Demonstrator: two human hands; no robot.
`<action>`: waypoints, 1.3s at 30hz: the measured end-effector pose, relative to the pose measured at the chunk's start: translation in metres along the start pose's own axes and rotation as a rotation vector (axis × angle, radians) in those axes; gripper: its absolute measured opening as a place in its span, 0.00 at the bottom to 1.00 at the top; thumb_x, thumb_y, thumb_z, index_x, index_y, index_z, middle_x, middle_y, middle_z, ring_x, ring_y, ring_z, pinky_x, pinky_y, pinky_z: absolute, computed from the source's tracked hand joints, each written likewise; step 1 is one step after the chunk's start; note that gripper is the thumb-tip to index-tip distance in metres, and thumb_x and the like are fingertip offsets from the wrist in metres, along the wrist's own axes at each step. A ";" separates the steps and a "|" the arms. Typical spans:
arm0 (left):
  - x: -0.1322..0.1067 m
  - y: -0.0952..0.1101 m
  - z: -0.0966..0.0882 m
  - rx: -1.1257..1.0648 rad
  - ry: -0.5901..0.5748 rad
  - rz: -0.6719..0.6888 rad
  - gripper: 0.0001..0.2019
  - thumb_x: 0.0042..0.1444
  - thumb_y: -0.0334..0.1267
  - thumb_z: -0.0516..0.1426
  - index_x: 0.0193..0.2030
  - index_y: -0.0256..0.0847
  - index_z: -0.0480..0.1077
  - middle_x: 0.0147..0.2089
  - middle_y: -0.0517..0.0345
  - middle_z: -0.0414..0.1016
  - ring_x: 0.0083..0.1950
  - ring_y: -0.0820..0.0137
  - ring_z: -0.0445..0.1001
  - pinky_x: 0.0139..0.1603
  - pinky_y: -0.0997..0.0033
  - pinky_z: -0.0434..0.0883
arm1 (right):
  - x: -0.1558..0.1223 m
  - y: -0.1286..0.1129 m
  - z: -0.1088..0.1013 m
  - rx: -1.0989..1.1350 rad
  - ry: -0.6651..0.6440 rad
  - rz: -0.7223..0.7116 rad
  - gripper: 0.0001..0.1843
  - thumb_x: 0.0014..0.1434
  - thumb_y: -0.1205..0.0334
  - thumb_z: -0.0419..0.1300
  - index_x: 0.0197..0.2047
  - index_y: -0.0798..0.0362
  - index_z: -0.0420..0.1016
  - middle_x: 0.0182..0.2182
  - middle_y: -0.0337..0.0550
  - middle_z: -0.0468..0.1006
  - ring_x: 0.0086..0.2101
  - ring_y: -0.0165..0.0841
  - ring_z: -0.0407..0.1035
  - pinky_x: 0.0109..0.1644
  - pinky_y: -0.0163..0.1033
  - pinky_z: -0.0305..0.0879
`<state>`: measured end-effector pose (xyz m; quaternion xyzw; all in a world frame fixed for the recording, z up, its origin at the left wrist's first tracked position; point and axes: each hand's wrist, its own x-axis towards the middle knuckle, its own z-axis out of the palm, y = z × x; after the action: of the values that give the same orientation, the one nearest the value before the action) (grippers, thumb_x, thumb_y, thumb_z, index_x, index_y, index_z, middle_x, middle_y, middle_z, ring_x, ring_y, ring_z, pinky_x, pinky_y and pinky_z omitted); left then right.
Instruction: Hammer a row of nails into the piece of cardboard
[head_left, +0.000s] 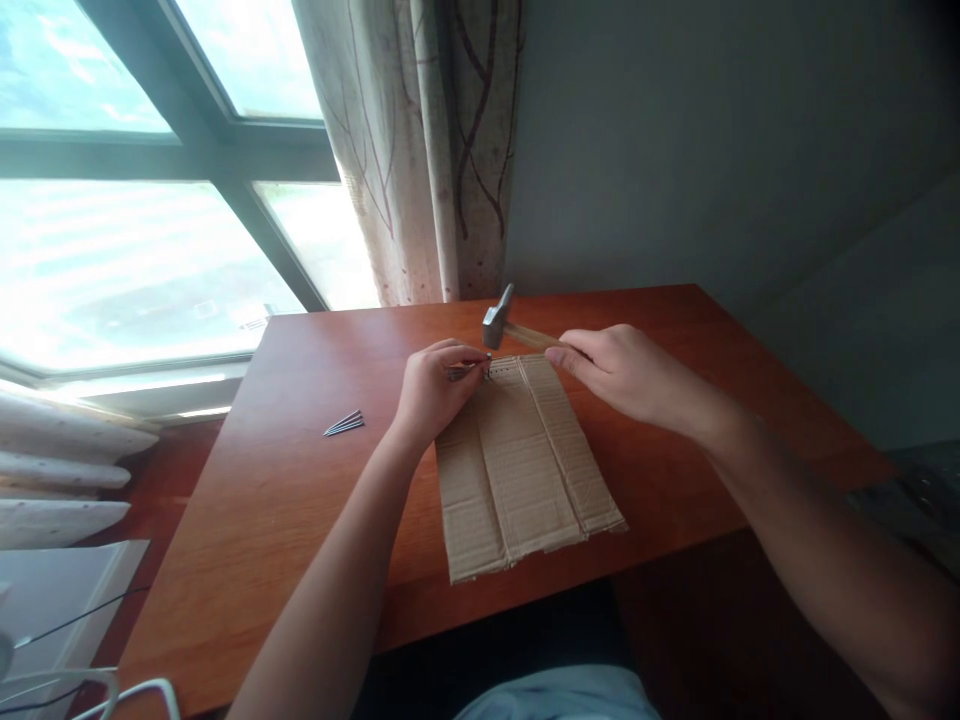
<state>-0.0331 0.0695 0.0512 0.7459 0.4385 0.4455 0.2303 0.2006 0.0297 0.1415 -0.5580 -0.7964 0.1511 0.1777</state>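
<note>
My right hand (600,362) grips the wooden handle of a hammer (496,318), its metal head raised just above the far end of a piece of cardboard (521,470). Between the thumb and fingertips of my left hand (441,385) a nail (489,362) stands roughly upright at the cardboard's far edge. Other nails seem to lie inside the left palm, partly hidden by the fingers. A row of small dark marks runs across the cardboard right of the held nail. To the left, several loose nails (345,424) lie together on the table.
The cardboard lies flat on a reddish-brown wooden table (285,540). Behind the table hang a patterned curtain (420,150) and a grey wall, with a large window (135,240) at the left. White cables and a pale surface are at the lower left.
</note>
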 end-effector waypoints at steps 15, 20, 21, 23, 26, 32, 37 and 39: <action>0.000 -0.005 0.001 0.010 -0.010 0.014 0.06 0.56 0.35 0.60 0.35 0.42 0.80 0.38 0.55 0.82 0.39 0.66 0.80 0.42 0.68 0.76 | -0.005 -0.012 -0.005 -0.057 0.053 0.019 0.25 0.69 0.47 0.51 0.22 0.50 0.58 0.16 0.35 0.59 0.18 0.28 0.51 0.26 0.40 0.43; 0.000 -0.006 0.001 0.033 -0.023 0.027 0.06 0.56 0.35 0.60 0.35 0.43 0.80 0.38 0.55 0.82 0.39 0.66 0.80 0.42 0.68 0.76 | -0.008 -0.011 0.001 -0.079 0.008 0.039 0.24 0.69 0.47 0.51 0.23 0.50 0.59 0.17 0.36 0.63 0.19 0.28 0.53 0.27 0.40 0.45; -0.001 -0.007 0.001 0.040 -0.022 0.030 0.06 0.56 0.35 0.60 0.35 0.43 0.80 0.38 0.55 0.82 0.39 0.66 0.80 0.42 0.67 0.76 | -0.009 -0.010 0.002 -0.079 0.000 0.043 0.24 0.69 0.47 0.51 0.23 0.50 0.59 0.17 0.36 0.63 0.20 0.29 0.54 0.27 0.40 0.45; 0.000 -0.007 0.002 0.040 -0.018 0.033 0.06 0.56 0.34 0.60 0.35 0.44 0.80 0.38 0.56 0.82 0.40 0.66 0.80 0.43 0.67 0.76 | -0.009 -0.009 0.002 -0.071 0.013 0.041 0.24 0.69 0.47 0.51 0.23 0.50 0.59 0.17 0.36 0.63 0.20 0.29 0.54 0.27 0.40 0.45; 0.000 -0.007 0.002 0.024 -0.023 0.038 0.06 0.56 0.34 0.60 0.35 0.44 0.80 0.39 0.56 0.83 0.41 0.66 0.80 0.45 0.66 0.75 | -0.010 -0.010 0.001 -0.059 0.049 0.035 0.25 0.69 0.47 0.50 0.23 0.50 0.57 0.16 0.36 0.61 0.19 0.29 0.52 0.27 0.40 0.44; -0.001 -0.007 0.001 0.040 -0.033 0.041 0.06 0.56 0.33 0.60 0.35 0.43 0.80 0.39 0.56 0.82 0.40 0.65 0.80 0.44 0.66 0.75 | -0.008 -0.010 0.006 -0.056 -0.030 0.083 0.24 0.69 0.48 0.51 0.23 0.50 0.56 0.18 0.37 0.63 0.21 0.29 0.54 0.28 0.40 0.44; -0.001 -0.008 0.002 0.034 -0.032 0.040 0.06 0.56 0.34 0.60 0.35 0.43 0.80 0.39 0.55 0.83 0.41 0.65 0.80 0.44 0.67 0.75 | -0.009 -0.008 0.006 -0.040 -0.033 0.085 0.24 0.69 0.48 0.51 0.24 0.50 0.58 0.18 0.37 0.64 0.21 0.29 0.54 0.28 0.40 0.44; -0.001 -0.006 0.002 0.028 -0.028 0.039 0.05 0.56 0.34 0.60 0.35 0.43 0.80 0.39 0.55 0.82 0.40 0.66 0.80 0.44 0.67 0.75 | -0.009 -0.008 0.005 -0.036 -0.020 0.073 0.24 0.69 0.47 0.50 0.24 0.50 0.58 0.18 0.37 0.64 0.20 0.29 0.54 0.28 0.40 0.45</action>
<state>-0.0343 0.0721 0.0454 0.7636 0.4267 0.4332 0.2174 0.1948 0.0182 0.1394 -0.5882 -0.7799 0.1485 0.1541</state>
